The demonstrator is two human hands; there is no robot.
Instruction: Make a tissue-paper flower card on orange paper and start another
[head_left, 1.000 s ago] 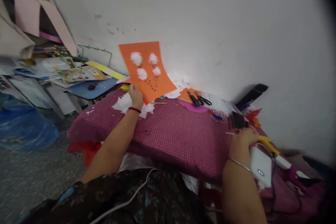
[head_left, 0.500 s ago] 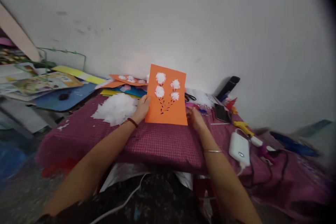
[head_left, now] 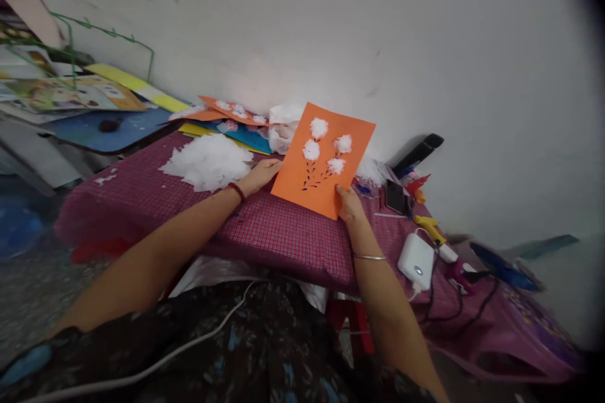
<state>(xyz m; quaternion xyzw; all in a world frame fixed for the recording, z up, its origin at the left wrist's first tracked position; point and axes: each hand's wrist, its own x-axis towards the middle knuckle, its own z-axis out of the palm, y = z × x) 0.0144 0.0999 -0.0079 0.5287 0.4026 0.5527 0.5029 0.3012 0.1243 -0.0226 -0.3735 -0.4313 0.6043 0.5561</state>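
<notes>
An orange paper card (head_left: 295, 179) is held tilted above the table, its face toward me. On it are several fluffy white paper blossoms and dark painted leaf strokes. My right hand (head_left: 348, 203) grips its lower right edge, thumb on the front. At the left edge, my left hand (head_left: 265, 174) has its fingers closed against the card; the fingertips are partly hidden. Left of that hand lies a heap of white paper scraps (head_left: 205, 160) on the red checked tablecloth (head_left: 293, 239).
Behind the heap lie other orange cards (head_left: 212, 114) with white blossoms and a white plastic bag (head_left: 282, 129). On the right are a phone (head_left: 395, 196), a yellow glue gun (head_left: 429, 227), a white power bank (head_left: 416, 259) and cables. A wall stands close behind.
The orange card has moved right and tilted clockwise. My right hand, at its side edge before, now has the thumb over the lower right front. The view has shifted too.
</notes>
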